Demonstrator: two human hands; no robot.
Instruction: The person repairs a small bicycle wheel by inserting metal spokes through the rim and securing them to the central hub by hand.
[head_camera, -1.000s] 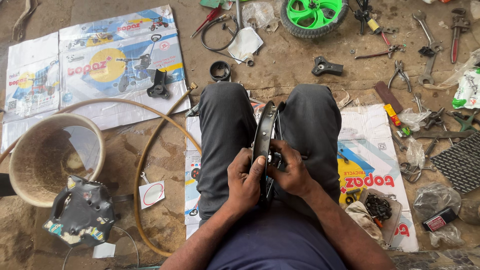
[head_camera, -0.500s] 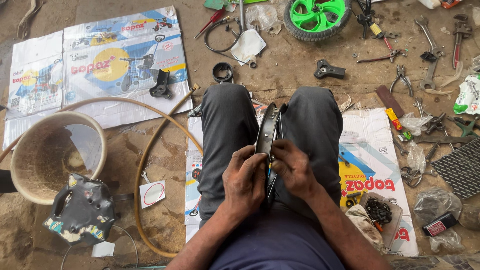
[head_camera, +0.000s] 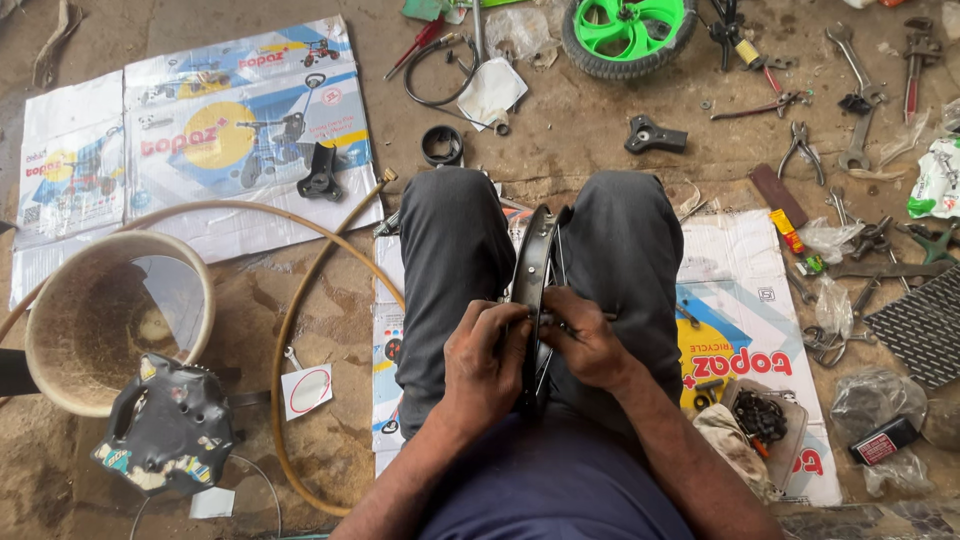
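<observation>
Centrally, item one: a black rim (head_camera: 530, 285), stood on edge between your knees, thin spokes showing beside it. Your left hand (head_camera: 488, 362) has its grip clamped round the rim's near part. Your right hand (head_camera: 585, 340) has its fingers pinched together on the spokes just beside the rim; the two hands touch.

Left of you on the floor: a tan hose (head_camera: 290, 340) in a loop, a pale bucket (head_camera: 110, 315), a scuffed black seat (head_camera: 165, 425), and flattened printed cartons (head_camera: 200, 140) carrying a black bracket (head_camera: 322, 172).

Ahead: a green wheel (head_camera: 625, 30).

Right of you: wrenches (head_camera: 860, 100), pliers (head_camera: 800, 145) and another carton (head_camera: 740, 350) under your leg.
</observation>
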